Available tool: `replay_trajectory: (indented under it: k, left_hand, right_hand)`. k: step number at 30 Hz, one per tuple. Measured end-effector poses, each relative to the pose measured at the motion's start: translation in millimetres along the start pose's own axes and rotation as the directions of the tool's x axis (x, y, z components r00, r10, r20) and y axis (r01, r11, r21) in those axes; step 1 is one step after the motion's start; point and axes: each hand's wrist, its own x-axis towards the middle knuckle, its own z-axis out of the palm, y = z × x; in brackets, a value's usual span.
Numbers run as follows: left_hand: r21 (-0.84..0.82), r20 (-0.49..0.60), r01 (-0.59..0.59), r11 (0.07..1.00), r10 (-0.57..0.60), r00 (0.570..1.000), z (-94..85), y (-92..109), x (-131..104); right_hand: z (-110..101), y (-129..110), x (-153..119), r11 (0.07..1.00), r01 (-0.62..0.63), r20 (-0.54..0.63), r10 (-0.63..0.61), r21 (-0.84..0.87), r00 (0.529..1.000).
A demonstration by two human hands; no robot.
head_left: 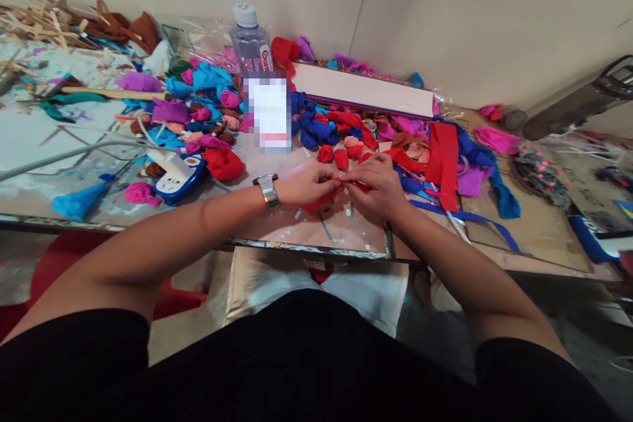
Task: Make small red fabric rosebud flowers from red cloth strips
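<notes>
Both hands meet over the front of the table, pinching a piece of red fabric (322,200) between the fingertips. My left hand (309,183), with a metal watch on its wrist, comes in from the left with fingers closed. From the other side, my right hand (380,190) closes thumb and fingers on the same cloth, partly hiding it. Just beyond the fingers lie small red fabric rolls (341,159). A wide red fabric strip (445,161) drapes over a heap of coloured cloth to the right.
Left of my hands is a blue-and-white power strip (180,179) with a plug and cable. A plastic bottle (247,46) stands behind a blurred phone-like screen (271,115). Rolled cloth pieces (198,105), wooden sticks (54,23) and a long white box (363,89) line the back.
</notes>
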Motion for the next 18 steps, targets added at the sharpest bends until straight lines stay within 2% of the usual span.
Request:
replay_trajectory:
  k: [6,11,14,18]
  left_hand:
    - [-0.204,0.07,0.082,0.976,-0.069,0.995,-0.4,1.7,-0.3]
    - [-0.433,0.139,0.205,0.878,-0.16,0.977,0.6,3.6,-2.1]
    - [-0.429,0.145,0.221,0.876,-0.175,0.974,-0.5,5.8,-2.8]
    - [-0.329,0.118,0.149,0.933,-0.116,0.986,-2.3,6.0,-1.8]
  right_hand:
    - [0.5,2.9,-0.2,0.999,0.036,0.056,-0.036,0.011,0.998]
    - [0.2,5.2,-1.1,0.996,0.079,0.049,-0.081,0.035,0.996]
    - [-1.9,3.6,0.1,0.993,0.112,0.031,-0.113,0.025,0.993]
    - [-3.0,1.7,1.1,0.996,0.094,0.045,-0.094,0.008,0.995]
